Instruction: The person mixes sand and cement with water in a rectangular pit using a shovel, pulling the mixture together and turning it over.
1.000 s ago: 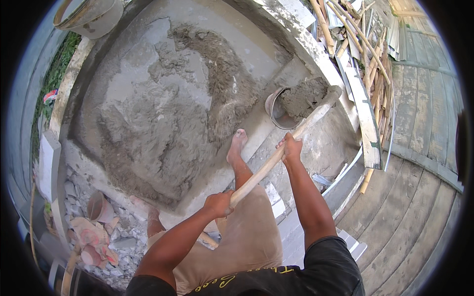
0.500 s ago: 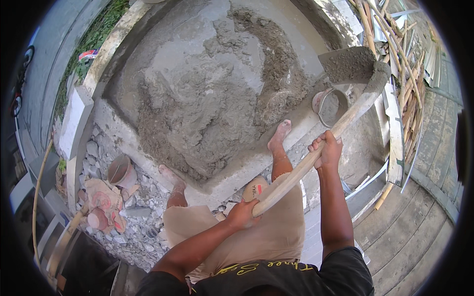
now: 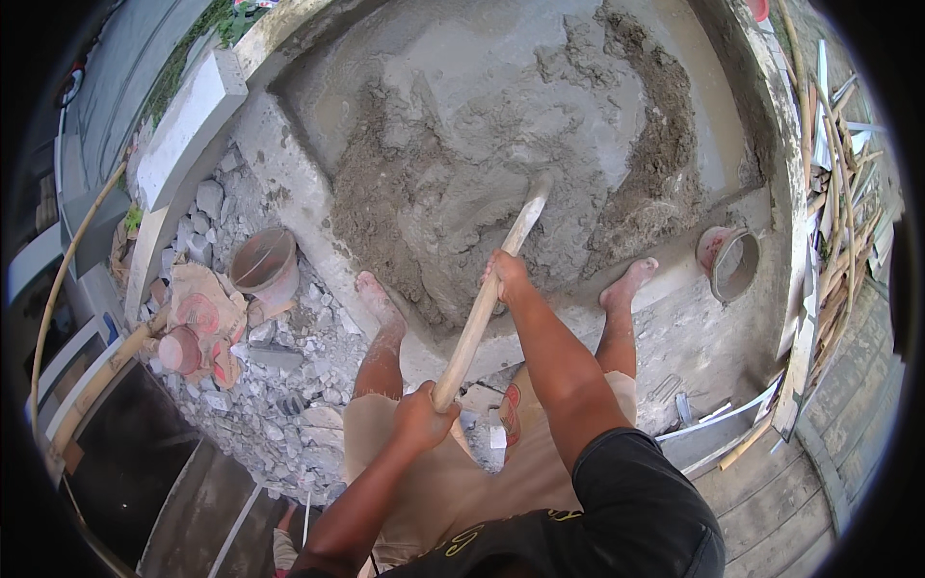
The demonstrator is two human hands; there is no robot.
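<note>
My left hand grips the near end of a long wooden shovel handle. Farther up the same handle my right hand is closed around it. The handle's far end is sunk in a heap of wet grey mortar, and the blade is hidden in the mix. The mortar lies on a concrete slab. My bare feet stand at the slab's near edge, the left foot and the right foot on either side of the handle.
A round bucket stands right of my right foot. A reddish bucket sits on grey rubble at left, beside crumpled paper sacks. Wooden slats and sticks pile along the right edge. A bamboo pole curves at far left.
The shovel, raised with a load by the bucket at right, has swung left and down into the mortar heap. The view has turned, so the bucket now sits far right.
</note>
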